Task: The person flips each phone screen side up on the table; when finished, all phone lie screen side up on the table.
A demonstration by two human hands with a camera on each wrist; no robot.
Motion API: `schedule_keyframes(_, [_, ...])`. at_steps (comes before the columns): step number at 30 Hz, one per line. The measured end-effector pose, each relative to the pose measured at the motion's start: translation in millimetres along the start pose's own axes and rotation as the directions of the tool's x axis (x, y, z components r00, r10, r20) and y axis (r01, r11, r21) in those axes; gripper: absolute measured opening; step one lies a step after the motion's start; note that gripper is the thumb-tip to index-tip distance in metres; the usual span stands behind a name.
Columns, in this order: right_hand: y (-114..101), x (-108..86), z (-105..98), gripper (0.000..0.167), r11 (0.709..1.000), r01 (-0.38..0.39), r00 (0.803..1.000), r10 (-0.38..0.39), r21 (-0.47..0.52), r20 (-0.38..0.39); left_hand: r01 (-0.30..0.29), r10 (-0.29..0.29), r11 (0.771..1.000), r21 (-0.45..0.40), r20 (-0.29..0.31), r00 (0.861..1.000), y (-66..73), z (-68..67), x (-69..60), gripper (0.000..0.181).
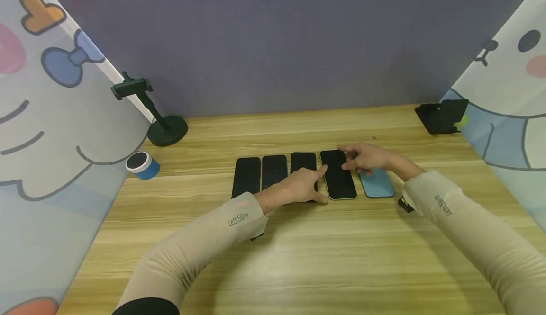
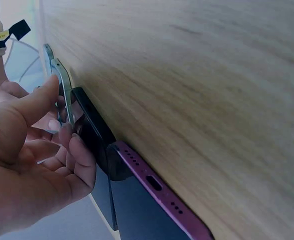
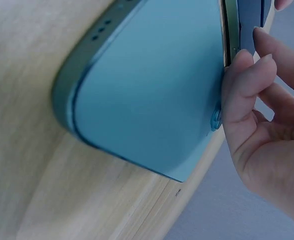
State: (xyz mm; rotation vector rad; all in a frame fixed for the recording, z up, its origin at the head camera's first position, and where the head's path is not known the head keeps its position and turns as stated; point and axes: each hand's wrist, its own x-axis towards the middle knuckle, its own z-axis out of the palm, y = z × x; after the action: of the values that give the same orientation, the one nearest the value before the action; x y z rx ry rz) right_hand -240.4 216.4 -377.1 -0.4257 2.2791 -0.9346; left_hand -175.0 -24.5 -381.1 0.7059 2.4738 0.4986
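Observation:
A black-screened phone (image 1: 340,177) with a pale rim lies on the table between the two hands. My left hand (image 1: 300,185) touches its left side, the index finger higher up and the thumb by the lower corner. At its upper right, my right hand (image 1: 368,157) touches the edge with index finger and thumb spread apart. Below the right hand lies a light blue phone (image 1: 379,184), back upward, its upper part hidden. Another dark phone (image 1: 303,161) is partly covered by the left hand. Close up in the left wrist view is a purple-edged phone (image 2: 159,192).
Two more dark phones, the outer (image 1: 246,177) and inner (image 1: 274,169), complete the row on the left. A dark stand (image 1: 166,130) and a blue-white jar (image 1: 145,166) stand at the left. A black folded holder (image 1: 441,116) sits back right. Printed panels flank the wooden table (image 1: 324,258).

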Motion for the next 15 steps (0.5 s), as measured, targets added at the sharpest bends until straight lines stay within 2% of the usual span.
schedule_keyframes(15, [3.9, 4.4, 0.0, 0.077, 1.000, 0.001, 1.000, -0.001, -0.004, -0.005, 0.054, -0.055, 0.998, -0.022, -0.021, 0.998, 7.1, 1.2, 6.0, 0.095])
